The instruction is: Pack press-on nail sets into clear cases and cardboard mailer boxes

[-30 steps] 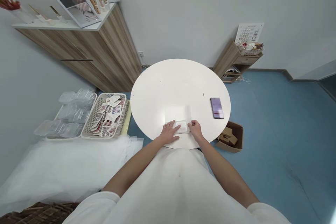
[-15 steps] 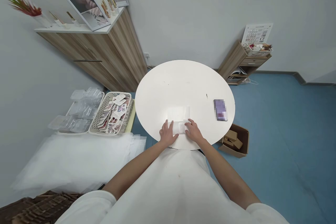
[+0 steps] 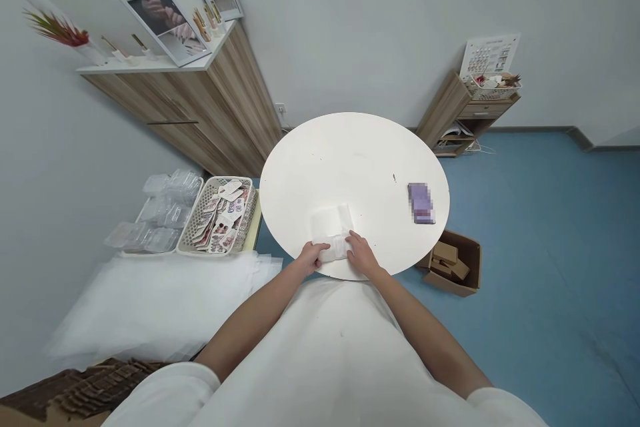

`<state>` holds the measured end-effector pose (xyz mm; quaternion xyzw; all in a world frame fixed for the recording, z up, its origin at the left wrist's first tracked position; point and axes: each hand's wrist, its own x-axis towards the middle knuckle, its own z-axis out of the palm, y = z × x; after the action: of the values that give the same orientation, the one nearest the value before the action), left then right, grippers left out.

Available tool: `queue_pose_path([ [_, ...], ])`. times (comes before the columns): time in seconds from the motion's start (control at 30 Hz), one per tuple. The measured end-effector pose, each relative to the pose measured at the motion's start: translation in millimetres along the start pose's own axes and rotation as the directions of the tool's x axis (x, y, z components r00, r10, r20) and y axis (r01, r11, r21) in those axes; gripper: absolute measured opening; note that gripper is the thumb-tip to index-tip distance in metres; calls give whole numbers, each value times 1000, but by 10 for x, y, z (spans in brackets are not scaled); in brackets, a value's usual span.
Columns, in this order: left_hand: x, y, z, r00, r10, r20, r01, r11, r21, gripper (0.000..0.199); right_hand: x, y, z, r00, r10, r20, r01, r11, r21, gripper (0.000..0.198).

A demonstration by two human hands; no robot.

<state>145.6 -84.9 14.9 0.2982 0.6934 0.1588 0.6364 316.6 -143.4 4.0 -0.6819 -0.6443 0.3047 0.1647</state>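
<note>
On the near part of the round white table (image 3: 310, 160) lies a thin, whitish, see-through wrapping sheet (image 3: 332, 220), its near end folded over into a flat bundle. My left hand (image 3: 311, 257) grips the bundle's left end, thumb on top and fingers curled at the side. The right end is held by my right hand (image 3: 362, 255), fingertips pressed against its edge. What lies inside the fold cannot be made out.
A blurred purple item (image 3: 421, 203) lies at the table's right. Below it stands a carton (image 3: 473, 260) with small brown boxes. To the left are a basket of printed cards (image 3: 181, 240), clear plastic boxes (image 3: 163, 210) and a stack of white sheets (image 3: 160, 300).
The sheet has turned slightly and shifted left. My left hand has gone from lying spread on it to gripping its left end; my right hand has moved a little left and nearer me.
</note>
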Motion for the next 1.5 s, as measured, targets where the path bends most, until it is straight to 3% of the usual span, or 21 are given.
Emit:
queue_pose_path([
  [0.13, -5, 35, -149, 994, 14, 108, -31, 987, 158, 19, -4, 28, 11, 1000, -13, 3, 13, 1000, 21, 39],
  [0.3, -26, -11, -196, 973, 182, 144, -213, 946, 245, 11, -13, 48, -2, 998, -61, -17, 61, 998, 1, 38],
  [0.6, 20, 129, 65, 871, 463, 163, -489, 791, 369, 9, 80, 14, -3, 988, -147, 55, 150, 987, -51, 42],
  [0.77, -38, 121, 248, 817, 522, 244, -574, 701, 424, 7, 96, -10, 26, 996, -93, -19, 94, 986, 137, 46],
  [0.9, -108, 43, 281, 738, 558, 380, -668, 522, 530, 11, 121, -27, 51, 984, 138, -116, -75, 898, 434, 35],
  [1.0, -152, -26, 251, 655, 573, 492, -739, 353, 573, 19, 187, -54, 68, 944, 299, -143, -184, 832, 523, 27],
  [1.17, -163, -108, 153, 525, 606, 598, -836, 237, 494, 26, 251, -59, 110, 943, 280, -181, -184, 890, 416, 27],
  [1.33, -92, -53, 130, 544, 696, 468, -778, 210, 593, 28, 229, -36, 136, 951, 252, -181, -166, 905, 393, 27],
  [1.43, -77, 4, 153, 560, 668, 491, -745, 147, 650, 41, 199, -41, 125, 966, 181, -187, -116, 943, 311, 31],
  [1.5, -82, 29, 158, 578, 626, 524, -741, 133, 658, 45, 155, -33, 102, 978, 71, -198, -32, 980, 194, 35],
])
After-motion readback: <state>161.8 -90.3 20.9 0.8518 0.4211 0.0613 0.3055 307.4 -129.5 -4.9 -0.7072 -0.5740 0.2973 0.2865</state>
